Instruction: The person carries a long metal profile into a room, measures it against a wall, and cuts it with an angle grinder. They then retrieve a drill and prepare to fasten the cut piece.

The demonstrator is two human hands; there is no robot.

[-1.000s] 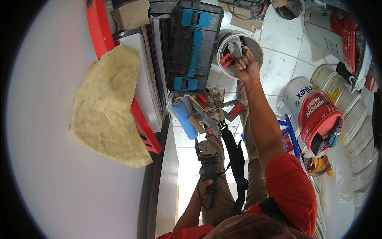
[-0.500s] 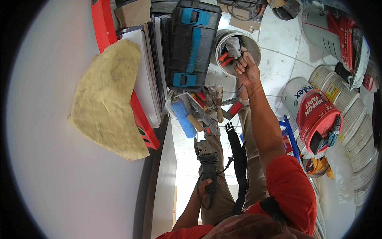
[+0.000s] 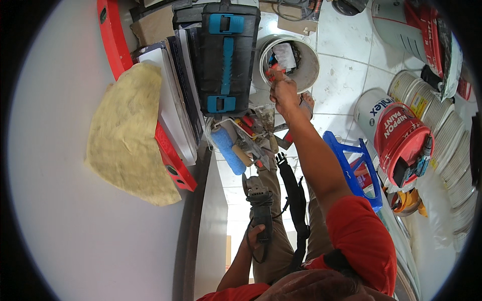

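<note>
My left hand (image 3: 257, 235) is wrapped around the dark body of an angle grinder (image 3: 261, 213), held upright low in front of my legs, its cord hanging in a loop. My right hand (image 3: 285, 94) reaches over the near rim of a white bucket (image 3: 315, 75). Its fingers are bent together against red-handled tools (image 3: 274, 68) inside; whether they grip one is hidden. A pale crumpled packet (image 3: 284, 55) lies among dark items in the bucket.
A black toolbox (image 3: 213, 60) with blue latches stands left of the bucket. Nearer lie a blue paint roller (image 3: 228, 150) and scrapers. A blue stool (image 3: 346, 168), paint pails (image 3: 399, 130) and stacked lids (image 3: 447, 150) are at right. A yellow cloth (image 3: 128, 135) hangs over a red level (image 3: 173, 163).
My right hand has moved left and nearer, onto the red handles, and its fingers have drawn in. The view has shifted, showing more of the blue stool. My left hand still holds the grinder.
</note>
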